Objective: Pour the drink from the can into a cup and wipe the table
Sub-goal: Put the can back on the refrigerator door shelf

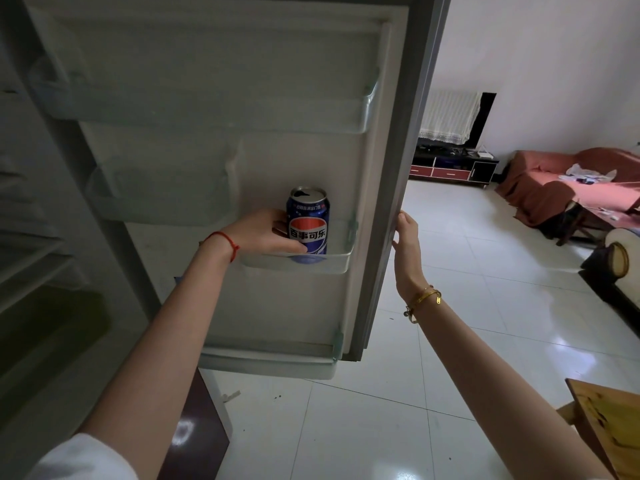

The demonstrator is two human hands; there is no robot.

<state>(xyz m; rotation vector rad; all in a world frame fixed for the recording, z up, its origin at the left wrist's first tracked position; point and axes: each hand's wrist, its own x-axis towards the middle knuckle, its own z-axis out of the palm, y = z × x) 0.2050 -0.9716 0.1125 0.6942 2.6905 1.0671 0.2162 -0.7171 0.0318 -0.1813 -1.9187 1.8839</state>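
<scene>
Two hands in view, both at an open fridge door (242, 81). Left hand (258, 232) curled round a blue can (308, 223), thumb across the front low on the label, fingers behind it. Can upright, its base down inside a clear door shelf (341, 258), the small one on the door's right side, its top already opened. Red string bracelet (225, 241) on the left wrist, white sleeve (86, 459) at the lower left corner. Right hand (407, 237) against the outer edge of the door, fingers fairly straight and lying along the grey rim, thumb side toward the camera; whether any finger hooks behind the edge, cannot tell. Gold bangle (424, 301) on the right wrist. Above the can, two larger clear door shelves, blurred. Dim fridge interior (41, 254) at the left. Pale tiled floor (450, 341) below and beyond the door. Farther back, a red-covered sofa (571, 181) with small items on it, and a low dark cabinet (453, 168) by the wall. Corner of a wooden tabletop (613, 417) at lower right.
</scene>
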